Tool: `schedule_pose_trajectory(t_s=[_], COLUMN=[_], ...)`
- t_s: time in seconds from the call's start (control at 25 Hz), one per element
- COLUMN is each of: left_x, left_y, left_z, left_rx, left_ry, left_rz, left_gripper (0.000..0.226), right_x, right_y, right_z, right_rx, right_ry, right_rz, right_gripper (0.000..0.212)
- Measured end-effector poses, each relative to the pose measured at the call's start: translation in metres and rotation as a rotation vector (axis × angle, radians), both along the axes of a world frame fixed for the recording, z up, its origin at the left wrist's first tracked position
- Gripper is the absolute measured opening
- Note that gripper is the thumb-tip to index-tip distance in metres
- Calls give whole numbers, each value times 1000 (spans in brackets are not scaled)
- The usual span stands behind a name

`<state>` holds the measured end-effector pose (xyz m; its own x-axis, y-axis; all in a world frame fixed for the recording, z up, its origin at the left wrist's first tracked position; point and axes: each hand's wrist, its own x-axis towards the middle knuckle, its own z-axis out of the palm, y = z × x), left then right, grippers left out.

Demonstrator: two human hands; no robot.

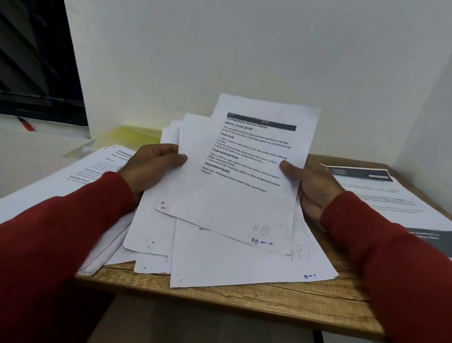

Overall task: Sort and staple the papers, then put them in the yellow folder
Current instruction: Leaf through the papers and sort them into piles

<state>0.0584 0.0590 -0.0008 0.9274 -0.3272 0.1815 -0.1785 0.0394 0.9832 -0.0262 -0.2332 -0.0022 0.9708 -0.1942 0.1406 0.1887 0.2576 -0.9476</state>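
Observation:
A loose stack of white printed papers [232, 200] is held tilted above the wooden table [261, 295]. Its top sheet carries black text and a blue handwritten page note near the bottom. My left hand [151, 165] grips the stack's left edge, thumb on the front. My right hand [312, 189] grips the right edge the same way. The sheets are fanned out and uneven, with lower corners touching the table. The yellow folder [126, 137] lies at the back left, partly hidden behind the papers. No stapler is in view.
More printed papers [56, 179] lie spread on the left side of the table. Another pile of papers [402, 210] with dark headers lies on the right. A red pen [25, 124] rests on the window ledge. White walls close in behind and to the right.

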Motion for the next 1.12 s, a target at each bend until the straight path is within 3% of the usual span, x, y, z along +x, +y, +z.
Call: schedule_pose_trajectory(t_s=[0.12,0.28,0.36,0.48,0.64,0.72,0.84,0.92,1.0,1.12], left_x=[-1,-2,0,7,21,27,20,15,17,16], left_y=[2,0,-1,6,20,26,23,20,23,25], left_z=[1,3,3,1,10,12,2,0,1,1], left_rx=[12,-70,-90,7,-51,54,441,562,528,296], left_ry=[-16,-72,-81,-256,-275,-196,-197,-212,-182,-124], left_rz=[23,60,73,147,331,400,291,277,276,238], left_gripper=[28,12,25,40,50,50,35,26,27,49], right_x=[-4,-5,-3,5,11,11,10,11,10,7], right_y=[2,0,-5,-25,-48,-48,-47,-48,-45,-37], right_z=[4,3,4,4,-3,-4,2,5,4,8], right_rx=[51,-22,-60,-93,-160,-139,-45,28,77,163], right_ry=[1,-5,5,72,186,182,115,78,76,56], right_rz=[45,25,-102,-377,-482,-482,-482,-459,-428,-374], right_gripper=[35,39,37,29,32,30,36,40,43,38])
